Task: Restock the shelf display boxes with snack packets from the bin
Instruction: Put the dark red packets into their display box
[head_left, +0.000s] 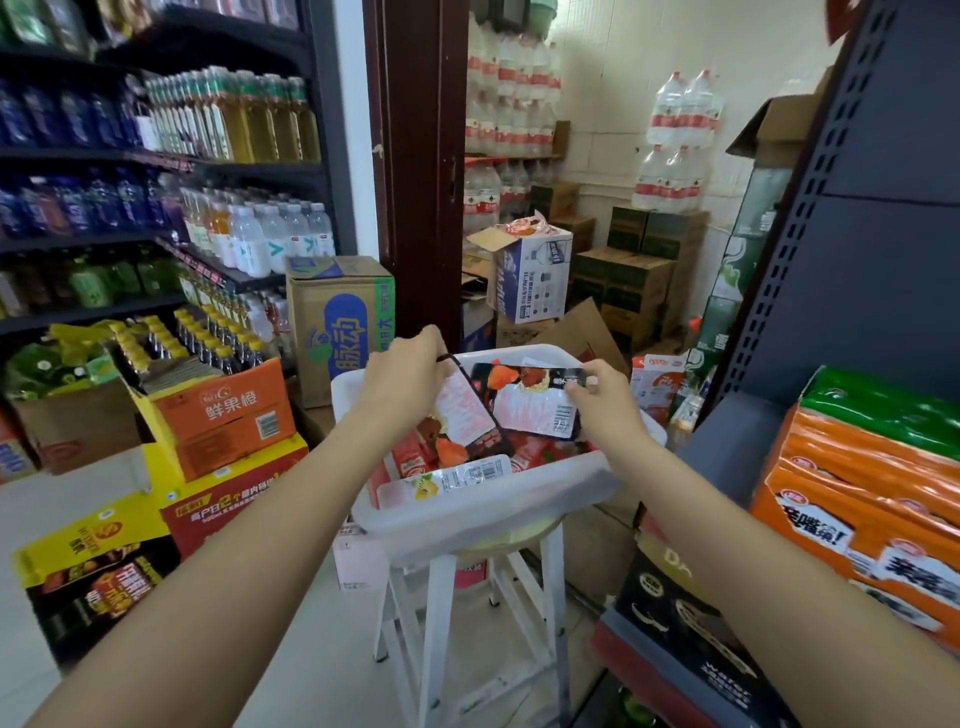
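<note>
A white plastic bin (493, 512) sits on a white stool (467, 613) in the aisle, holding several red and black snack packets. My left hand (402, 379) grips the top edge of a black-edged snack packet (465, 410) above the bin. My right hand (605, 397) pinches a second black-and-white packet (540, 410) by its upper right corner. Both packets hang tilted over the bin's contents. A clear-backed packet with a barcode (462, 475) lies flat at the bin's front.
Drink shelves (156, 171) line the left. Orange and yellow cartons (223, 415) are stacked on the floor at left. A dark shelf unit (857, 234) with orange snack multipacks (872, 493) stands right. Behind the doorway are stacked boxes (530, 275) and water bottles.
</note>
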